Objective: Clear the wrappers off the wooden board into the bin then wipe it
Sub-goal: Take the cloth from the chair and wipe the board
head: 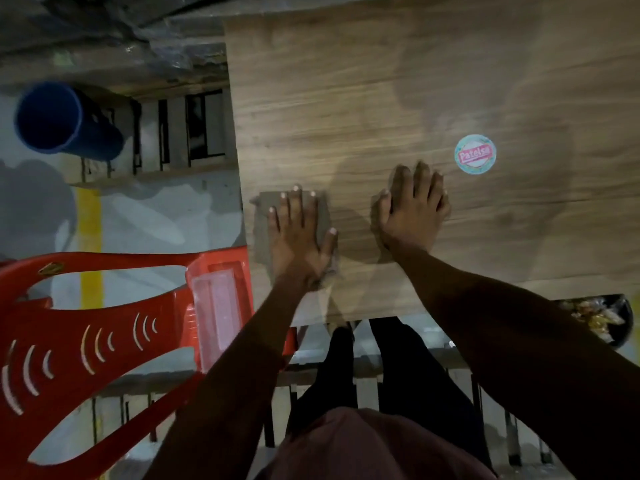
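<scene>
Wooden board (398, 98), head view: it serves as the table top and fills the upper right of the frame. Left hand (298, 237), fingers straight and spread, presses a grey cloth (263, 230) flat near the board's left edge. Right hand (412, 209) rests flat on bare wood beside it, fingers straight and close together. A round sticker (475, 154) lies just beyond the right hand. Wrappers fill a black bin (623, 323) below the near edge. A red plastic chair (104, 334) and a blue bucket (65, 123) stand on the floor to the left.
</scene>
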### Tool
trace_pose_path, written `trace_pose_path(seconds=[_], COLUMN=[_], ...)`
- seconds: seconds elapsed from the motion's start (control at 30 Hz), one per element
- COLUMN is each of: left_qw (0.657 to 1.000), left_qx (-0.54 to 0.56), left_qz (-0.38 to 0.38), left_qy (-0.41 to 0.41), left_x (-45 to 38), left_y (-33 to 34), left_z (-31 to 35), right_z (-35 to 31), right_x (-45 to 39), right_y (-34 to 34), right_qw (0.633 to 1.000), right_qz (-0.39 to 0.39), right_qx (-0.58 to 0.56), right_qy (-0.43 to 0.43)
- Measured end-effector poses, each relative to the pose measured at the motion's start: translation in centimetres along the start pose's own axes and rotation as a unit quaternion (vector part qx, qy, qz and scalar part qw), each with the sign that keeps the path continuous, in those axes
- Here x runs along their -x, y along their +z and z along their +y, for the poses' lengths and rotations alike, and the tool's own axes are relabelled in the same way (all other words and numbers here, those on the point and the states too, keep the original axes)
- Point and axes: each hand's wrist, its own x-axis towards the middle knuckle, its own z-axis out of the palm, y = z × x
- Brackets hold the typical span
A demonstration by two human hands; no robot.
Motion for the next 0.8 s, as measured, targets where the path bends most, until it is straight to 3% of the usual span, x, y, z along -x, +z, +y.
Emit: trace_pose_path(seconds=[0.1, 0.17, 0.3, 0.4, 0.5, 0.6, 0.73, 0.8], left_qw=[0.995, 0.993, 1.0, 0.998, 1.0, 0.998, 1.0, 0.999], left_qx=[0.025, 0.011, -0.017, -0.002, -0.005, -0.022, -0.009, 0.011], left_qz=[-0.003, -0.013, -0.013, 0.009, -0.018, -0.03, -0.016, -0.003], left_qy=[0.097, 0.117, 0.022, -0.061, -0.016, 0.045, -0.018, -0.051], left_x=[2.2, 3.0, 4.7, 6.2, 7.9, 9.0, 9.8, 10.0], left_y=[1.6, 1.8, 1.1, 1.1, 2.1, 2.5, 2.5, 2.3], left_z=[1.5, 0.2, -3.8, -2.2, 1.5, 0.5, -0.8, 0.6], right_z=[-0.1, -0.1, 0.1, 0.0, 0.9, 1.9, 3.1, 3.9], right_x=[0.0, -0.1, -0.1, -0.1, 0.1, 0.7, -0.7, -0.9], right_y=[0.1, 0.2, 0.1, 0.0, -0.4, -0.8, -0.9, -1.3], right_qw=[1.0, 1.0, 1.0, 0.999, 0.988, 0.945, 0.928, 0.912], right_qz=[0.0, 0.002, 0.007, 0.016, 0.051, 0.082, 0.05, 0.058], right_qx=[0.002, 0.002, -0.008, -0.017, -0.147, -0.315, -0.365, -0.404], right_qy=[-0.002, -0.004, -0.01, -0.022, 0.003, 0.042, -0.047, -0.049])
